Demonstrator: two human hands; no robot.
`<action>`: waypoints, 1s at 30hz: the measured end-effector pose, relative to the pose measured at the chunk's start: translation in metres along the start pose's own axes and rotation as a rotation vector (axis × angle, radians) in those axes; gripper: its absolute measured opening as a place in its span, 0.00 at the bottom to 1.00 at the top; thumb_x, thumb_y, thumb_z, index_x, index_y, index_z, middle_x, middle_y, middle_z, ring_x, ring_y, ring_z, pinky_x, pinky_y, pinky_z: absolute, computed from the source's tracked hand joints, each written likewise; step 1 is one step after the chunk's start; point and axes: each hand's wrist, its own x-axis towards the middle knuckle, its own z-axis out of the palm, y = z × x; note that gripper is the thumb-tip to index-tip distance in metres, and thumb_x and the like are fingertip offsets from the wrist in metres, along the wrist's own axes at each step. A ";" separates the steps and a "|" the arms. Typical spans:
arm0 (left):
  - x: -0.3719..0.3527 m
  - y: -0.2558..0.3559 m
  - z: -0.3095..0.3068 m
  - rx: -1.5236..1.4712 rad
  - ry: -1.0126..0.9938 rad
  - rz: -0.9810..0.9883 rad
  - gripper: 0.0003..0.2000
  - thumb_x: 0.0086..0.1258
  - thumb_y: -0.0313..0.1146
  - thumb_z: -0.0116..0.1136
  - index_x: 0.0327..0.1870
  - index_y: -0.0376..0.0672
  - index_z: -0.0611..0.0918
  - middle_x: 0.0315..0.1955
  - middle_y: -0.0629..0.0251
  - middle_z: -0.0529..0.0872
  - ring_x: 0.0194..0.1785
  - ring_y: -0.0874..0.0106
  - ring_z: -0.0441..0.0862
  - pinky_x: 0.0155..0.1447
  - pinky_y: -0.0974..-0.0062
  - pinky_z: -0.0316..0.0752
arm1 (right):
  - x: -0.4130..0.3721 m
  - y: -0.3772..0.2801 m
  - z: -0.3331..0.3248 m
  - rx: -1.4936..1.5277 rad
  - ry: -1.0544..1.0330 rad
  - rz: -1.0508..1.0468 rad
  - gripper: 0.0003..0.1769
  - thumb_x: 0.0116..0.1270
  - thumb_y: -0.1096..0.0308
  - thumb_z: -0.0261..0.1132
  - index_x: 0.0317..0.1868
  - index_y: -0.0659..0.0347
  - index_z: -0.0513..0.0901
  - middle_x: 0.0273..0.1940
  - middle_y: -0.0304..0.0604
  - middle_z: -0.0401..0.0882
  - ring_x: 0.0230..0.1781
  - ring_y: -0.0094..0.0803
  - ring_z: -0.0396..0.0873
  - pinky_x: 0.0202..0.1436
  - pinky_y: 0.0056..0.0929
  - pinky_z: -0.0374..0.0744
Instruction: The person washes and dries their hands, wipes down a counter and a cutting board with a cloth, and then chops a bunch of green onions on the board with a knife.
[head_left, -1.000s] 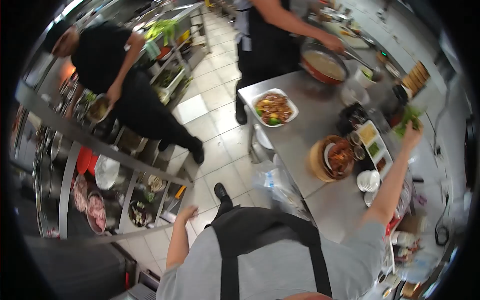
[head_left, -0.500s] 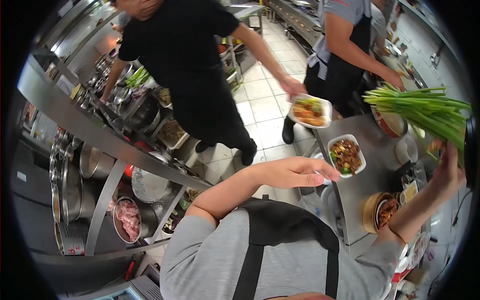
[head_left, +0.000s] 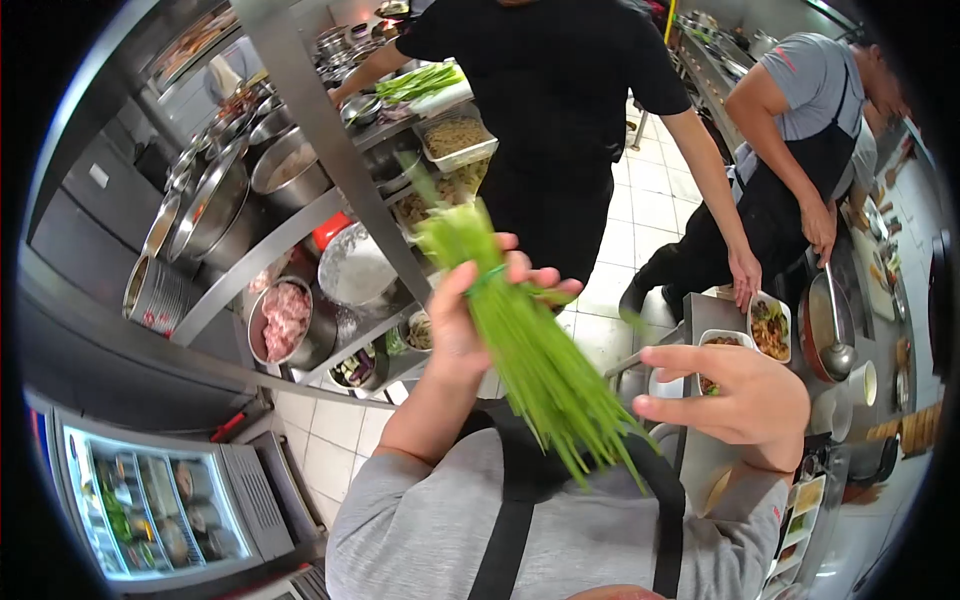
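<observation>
A bunch of scallions [head_left: 535, 360], bound by a green band, lies across my raised left hand [head_left: 462, 318], whose fingers wrap round it near the band. Its long leaves trail down to the right in front of my chest. My right hand [head_left: 745, 398] is open beside the leaf tips, fingers apart, with nothing in it. Behind that hand, a white tray of food [head_left: 722, 338] is partly hidden on the steel counter. A second white tray [head_left: 770, 328] of cooked food stands beside it, under a co-worker's hand [head_left: 743, 277].
A steel shelf rack [head_left: 345, 150] with pots stands on my left, a bowl of raw meat [head_left: 287, 320] on its lower level. Below it is a glass-door fridge [head_left: 155, 505]. Another co-worker [head_left: 800, 130] holds a ladle [head_left: 838, 358] in a wok [head_left: 825, 315] at right.
The scallions have passed from my right hand to my left, moving from far right to the middle. The co-worker's tray is now down on the counter. My view has swung round.
</observation>
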 end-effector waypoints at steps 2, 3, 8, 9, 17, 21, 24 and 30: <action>-0.019 0.018 -0.001 0.153 -0.191 0.201 0.20 0.61 0.45 0.49 0.50 0.43 0.70 0.30 0.71 0.76 0.55 0.59 0.76 0.70 0.43 0.47 | -0.014 -0.014 -0.021 -0.020 -0.064 0.082 0.32 0.49 0.73 0.63 0.59 0.55 0.73 0.53 0.50 0.71 0.35 0.35 0.78 0.40 0.30 0.76; -0.028 0.026 0.001 0.254 -0.231 0.341 0.20 0.60 0.44 0.50 0.49 0.42 0.70 0.32 0.70 0.77 0.58 0.56 0.73 0.71 0.43 0.43 | -0.021 -0.015 -0.027 -0.022 -0.043 0.033 0.29 0.50 0.67 0.66 0.57 0.57 0.75 0.48 0.49 0.75 0.35 0.36 0.79 0.39 0.29 0.77; -0.087 0.082 0.022 0.655 -0.478 0.647 0.22 0.55 0.27 0.64 0.51 0.44 0.69 0.39 0.63 0.81 0.48 0.61 0.79 0.66 0.52 0.60 | -0.037 -0.023 -0.064 0.004 -0.059 -0.042 0.24 0.52 0.57 0.68 0.50 0.54 0.80 0.37 0.45 0.79 0.33 0.34 0.81 0.37 0.25 0.80; -0.095 0.095 0.027 0.799 -0.558 0.627 0.24 0.56 0.28 0.64 0.53 0.46 0.68 0.38 0.64 0.82 0.43 0.65 0.81 0.59 0.60 0.69 | -0.038 -0.022 -0.072 -0.018 -0.045 -0.057 0.22 0.53 0.55 0.67 0.49 0.52 0.80 0.37 0.45 0.79 0.33 0.33 0.81 0.38 0.25 0.80; -0.054 0.070 -0.007 0.978 -0.505 0.336 0.31 0.47 0.29 0.73 0.52 0.43 0.66 0.27 0.64 0.82 0.35 0.68 0.83 0.46 0.66 0.77 | -0.037 0.045 -0.108 0.006 0.206 -0.235 0.24 0.58 0.53 0.64 0.50 0.59 0.77 0.40 0.56 0.78 0.36 0.40 0.81 0.40 0.37 0.80; 0.018 0.010 -0.065 0.903 -0.073 0.293 0.32 0.42 0.25 0.75 0.48 0.41 0.67 0.33 0.63 0.79 0.37 0.73 0.81 0.45 0.71 0.77 | 0.002 0.187 -0.134 0.223 -0.063 -0.623 0.37 0.56 0.48 0.64 0.58 0.67 0.69 0.43 0.65 0.76 0.41 0.47 0.80 0.47 0.39 0.80; 0.077 -0.004 -0.107 1.228 0.283 0.227 0.28 0.44 0.21 0.71 0.47 0.40 0.68 0.35 0.66 0.78 0.38 0.79 0.79 0.44 0.80 0.75 | -0.001 0.231 -0.158 0.016 -0.014 -0.284 0.49 0.49 0.43 0.70 0.65 0.61 0.60 0.44 0.58 0.76 0.37 0.45 0.75 0.44 0.46 0.74; 0.204 0.026 -0.142 1.701 0.067 0.231 0.27 0.49 0.31 0.70 0.52 0.37 0.74 0.32 0.69 0.79 0.33 0.82 0.77 0.40 0.84 0.73 | 0.088 0.412 -0.119 0.391 0.903 0.194 0.20 0.69 0.64 0.54 0.55 0.70 0.74 0.43 0.48 0.78 0.42 0.30 0.77 0.46 0.28 0.75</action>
